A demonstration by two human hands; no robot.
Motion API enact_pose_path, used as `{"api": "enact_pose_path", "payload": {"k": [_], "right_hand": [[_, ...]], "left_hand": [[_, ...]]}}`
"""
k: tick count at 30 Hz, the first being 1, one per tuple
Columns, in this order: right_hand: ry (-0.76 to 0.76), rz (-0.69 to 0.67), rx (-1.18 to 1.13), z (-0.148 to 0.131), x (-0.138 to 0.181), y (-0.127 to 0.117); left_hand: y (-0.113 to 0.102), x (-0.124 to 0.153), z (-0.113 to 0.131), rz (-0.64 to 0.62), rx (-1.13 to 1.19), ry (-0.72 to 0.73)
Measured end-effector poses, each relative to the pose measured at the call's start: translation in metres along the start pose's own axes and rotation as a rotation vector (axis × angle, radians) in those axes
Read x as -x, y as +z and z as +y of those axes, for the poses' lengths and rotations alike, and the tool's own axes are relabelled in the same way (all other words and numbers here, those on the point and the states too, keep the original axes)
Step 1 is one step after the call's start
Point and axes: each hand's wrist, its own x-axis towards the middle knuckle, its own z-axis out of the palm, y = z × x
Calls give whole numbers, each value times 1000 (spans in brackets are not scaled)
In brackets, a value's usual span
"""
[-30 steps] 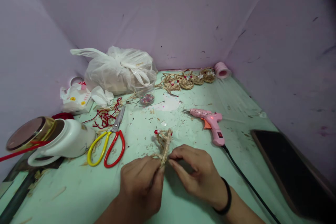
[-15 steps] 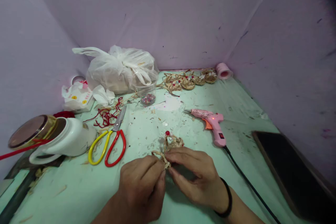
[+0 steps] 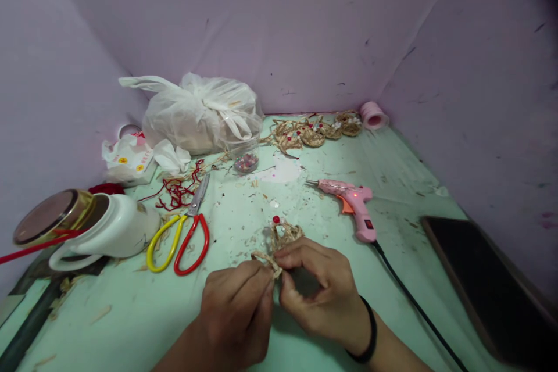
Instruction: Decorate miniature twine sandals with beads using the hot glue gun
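A small woven straw ornament [image 3: 288, 233] with a red bead and pale beads at its top is between my hands, low in the middle of the view. My left hand [image 3: 238, 308] is closed and pinches the ornament's straw strand [image 3: 265, 258] near its lower end. Thumb and forefinger of my right hand [image 3: 325, 290], which wears a black band at the wrist, pinch the same ornament from the right. My fingertips hide part of the straw between them.
Scissors [image 3: 201, 244], red yarn [image 3: 176, 195] and a white mug [image 3: 122, 226] lie left. A pink glue gun [image 3: 360, 209] and a phone [image 3: 475, 279] are right. Behind stand a bead cup [image 3: 246, 163], several straw ornaments [image 3: 313, 138], a plastic bag [image 3: 200, 116] and a pink roll [image 3: 374, 115].
My right hand has shifted slightly left, its thumb now closer to the forefinger on the straw. My left hand keeps its pinch almost unmoved.
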Motion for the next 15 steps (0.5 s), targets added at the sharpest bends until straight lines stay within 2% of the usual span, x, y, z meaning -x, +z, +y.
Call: {"api": "enact_pose_path", "payload": {"k": [8,10,12,13,15], "right_hand": [[-7,-22,-13,3,1,-3],[-43,-85,-15,3,2,-7],[-32,-49,-7,1,5,-9],[34,26,-19,0,6,-8],[319,169,-145,-1,7,-4]], "left_hand": [[1,0,1,-4,-6,-16],[2,2,0,42,-66,-40],[5,4,-3,132,-185,-60],[7,5,-4,174,-247,-63],[12,7,-6,204,-318,-59]]}}
